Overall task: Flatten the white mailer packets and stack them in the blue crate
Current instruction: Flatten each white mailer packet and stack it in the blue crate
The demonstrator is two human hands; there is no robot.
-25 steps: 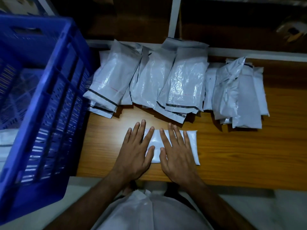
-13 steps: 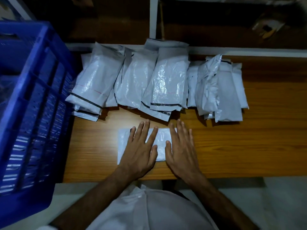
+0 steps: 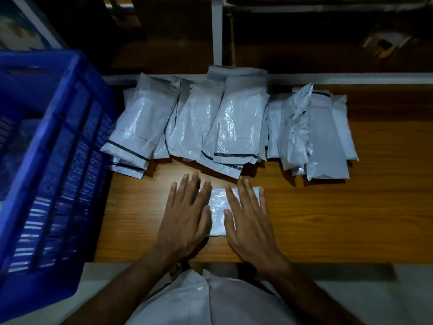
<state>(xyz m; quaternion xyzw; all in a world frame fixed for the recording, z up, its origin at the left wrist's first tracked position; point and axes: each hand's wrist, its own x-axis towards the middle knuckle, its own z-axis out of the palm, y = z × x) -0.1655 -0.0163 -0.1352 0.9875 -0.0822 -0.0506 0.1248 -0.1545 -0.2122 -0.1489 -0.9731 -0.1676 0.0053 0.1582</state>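
One white mailer packet (image 3: pixel 218 208) lies flat on the wooden table (image 3: pixel 339 219), near its front edge. My left hand (image 3: pixel 185 216) presses on the packet's left part with straight fingers, and my right hand (image 3: pixel 249 219) presses on its right part the same way. Only a strip of the packet shows between the two hands. Behind them, several more white mailer packets (image 3: pixel 234 123) lie overlapping in a row along the table's back. The blue crate (image 3: pixel 54 141) stands to the left of the table, with its slatted side wall towards me.
A white frame rail (image 3: pixel 351 78) runs along the table's back edge, with a white upright post (image 3: pixel 216 31) above it. Dark shelving lies beyond. The right part of the tabletop is bare wood.
Both hands have slid over the packet while staying flat on it; the left hand now covers its left end. The camera has shifted, so the crate shows more.
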